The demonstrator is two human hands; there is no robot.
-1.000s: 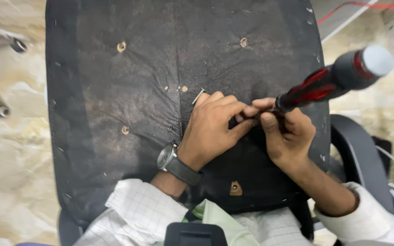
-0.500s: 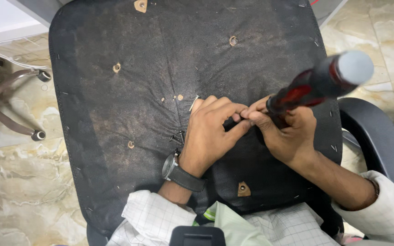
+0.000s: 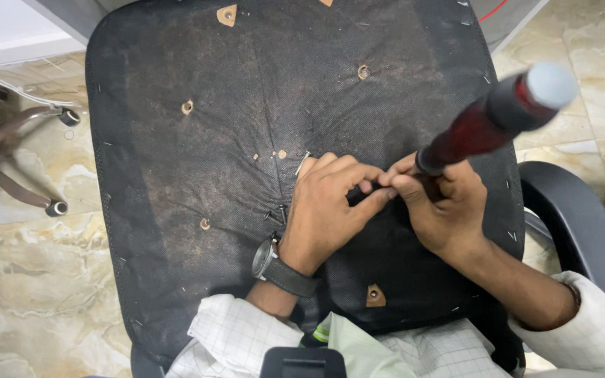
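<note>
An upturned office chair seat [image 3: 246,126] fills the view, its underside covered in dusty black fabric with several bolt holes. My right hand [image 3: 442,206] grips a screwdriver [image 3: 491,119] with a red and black handle and a grey cap, its tip hidden behind my fingers. My left hand [image 3: 327,210], with a dark watch on the wrist, rests on the fabric, and its fingertips pinch at the screwdriver's tip. A loose screw [image 3: 302,162] lies just above my left knuckles.
A black armrest [image 3: 575,224] curves at the right of the seat. The star base and castors of another chair [image 3: 15,175] stand at the left on the marble floor [image 3: 36,294]. A red cable [image 3: 491,10] runs at the top right.
The view has shifted so the seat sits more to the right and lower. Both hands stay together at the same spot on the seat, with the screwdriver still held.
</note>
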